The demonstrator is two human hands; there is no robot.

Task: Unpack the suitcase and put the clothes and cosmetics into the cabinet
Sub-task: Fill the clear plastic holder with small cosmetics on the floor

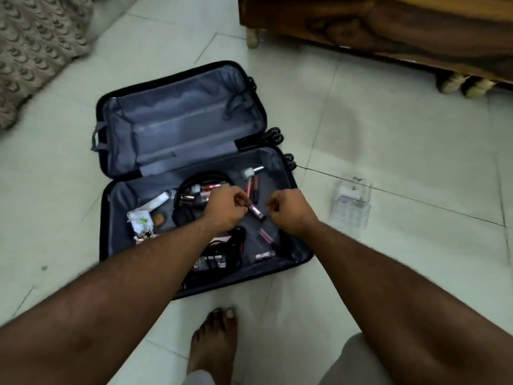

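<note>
A black suitcase (116, 195) lies open on the tiled floor, grey lining showing, its far half holding nothing. The near half holds several cosmetics: lip gloss tubes (266, 235), small bottles (191, 198), a white tube (159, 201), plus black headphones (204, 177) and a black cable bundle (236, 237). My left hand (226, 208) is over the near half, fingers curled round a pink lip gloss tube (256, 212). My right hand (291, 211) hovers beside it with fingers curled; nothing shows in its grip.
A clear plastic organiser box (351, 200) stands on the floor right of the suitcase. A wooden cabinet (388, 26) on short legs fills the top right. A patterned fabric (36, 48) lies at the top left. My bare foot (213, 345) is below the suitcase.
</note>
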